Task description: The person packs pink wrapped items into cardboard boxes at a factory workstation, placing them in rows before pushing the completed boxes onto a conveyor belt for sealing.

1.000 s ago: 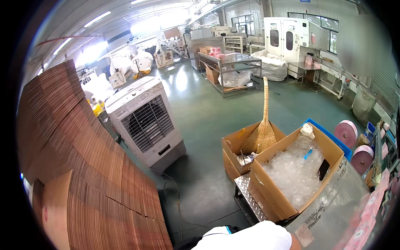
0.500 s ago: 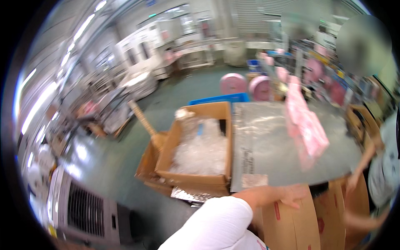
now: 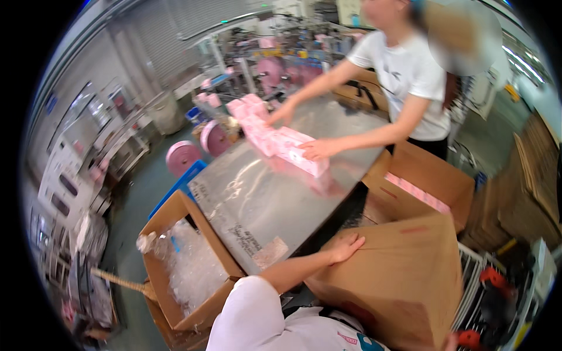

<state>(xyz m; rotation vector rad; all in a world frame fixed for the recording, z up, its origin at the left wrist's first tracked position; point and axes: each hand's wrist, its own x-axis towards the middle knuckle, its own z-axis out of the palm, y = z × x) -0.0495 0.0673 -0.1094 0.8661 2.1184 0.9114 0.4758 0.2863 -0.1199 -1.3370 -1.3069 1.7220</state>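
A large closed cardboard box [image 3: 398, 263] sits tilted close against my body at the lower right. My left hand [image 3: 346, 248] lies flat on its top near the far left edge, fingers stretched out. Only a sliver of my right hand [image 3: 451, 342] shows at the box's lower right corner, its fingers mostly hidden. Just beyond stands an open cardboard box [image 3: 462, 190] with a row of pink packs [image 3: 417, 192] inside. Across the metal table [image 3: 257, 193], a co-worker in a white shirt has both hands on a line of pink wrapped packs [image 3: 281, 143].
At left, a carton [image 3: 153, 248] holds clear plastic wrap [image 3: 190, 263], with a broom [image 3: 120, 279] beside it. Pink film rolls [image 3: 182, 157] stand on the floor beyond. Flattened cardboard [image 3: 503, 199] is stacked at right, near a slatted metal rack [image 3: 468, 275].
My view has swung to the right, bringing the co-worker and the open box into sight. The large box is now turned and tilted, with my left hand still on cardboard.
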